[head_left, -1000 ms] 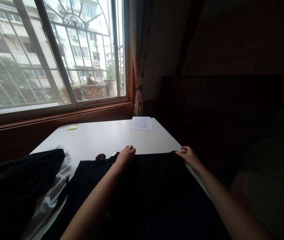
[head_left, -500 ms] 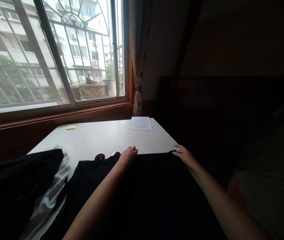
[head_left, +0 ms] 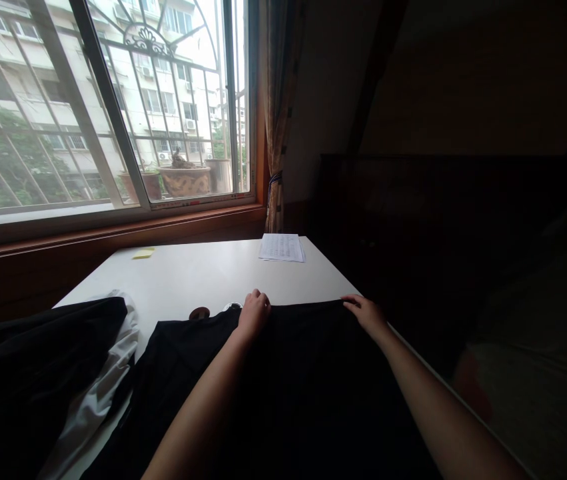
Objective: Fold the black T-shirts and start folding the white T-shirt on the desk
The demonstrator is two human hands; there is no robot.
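Left fingers (head_left: 258,297) and right fingers (head_left: 354,300) gripping far edge of black cloth (head_left: 313,373), spread over white table (head_left: 198,270).

You get daylight from the window (head_left: 183,120) at upper left; the black cloth (head_left: 313,373) loses detail in shadow.

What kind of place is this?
Probably a room in someone's home: there's a window with a curtain, flowerpots outside, and black cloth spread on a table.
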